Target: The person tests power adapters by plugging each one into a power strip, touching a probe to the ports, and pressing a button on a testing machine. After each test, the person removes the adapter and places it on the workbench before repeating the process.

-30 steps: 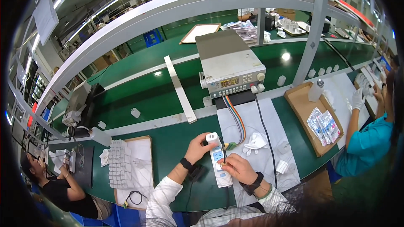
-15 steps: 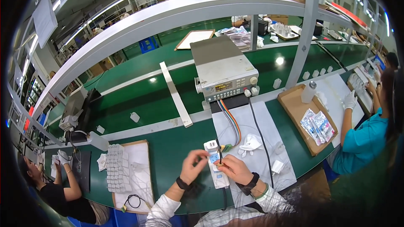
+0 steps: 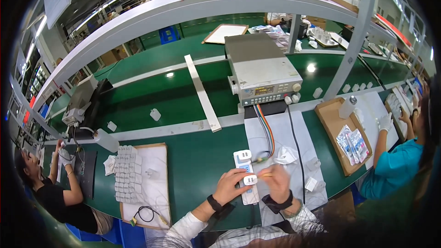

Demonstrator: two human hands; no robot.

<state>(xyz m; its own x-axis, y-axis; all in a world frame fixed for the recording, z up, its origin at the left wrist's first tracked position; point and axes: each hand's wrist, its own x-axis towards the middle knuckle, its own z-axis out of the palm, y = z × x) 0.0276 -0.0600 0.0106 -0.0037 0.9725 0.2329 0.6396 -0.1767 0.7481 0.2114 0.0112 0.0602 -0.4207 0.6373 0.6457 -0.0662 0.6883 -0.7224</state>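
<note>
My left hand (image 3: 231,186) lies over the white power strip (image 3: 250,197), its fingers closed around a white plug-in charger (image 3: 250,180) that sits on the strip. Another white charger (image 3: 245,155) is at the strip's far end. Just right of the held charger is my right hand (image 3: 278,183), blurred by motion, with its fingertips drawn together. A thin yellowish piece shows at those fingertips, too smeared to name. A green connector (image 3: 260,160) on the coloured wires (image 3: 266,131) lies beside the strip's far end.
A grey bench instrument (image 3: 262,71) stands ahead. On the left, a tray (image 3: 154,202) bears rows of white chargers (image 3: 127,174) and a short black cable (image 3: 146,212). A cardboard tray (image 3: 347,154) holds packets and a bottle (image 3: 347,107). Co-workers sit at both sides.
My left hand has moved onto the charger on the strip. My right hand has pulled away to the right of the strip. The whole view has shifted slightly.
</note>
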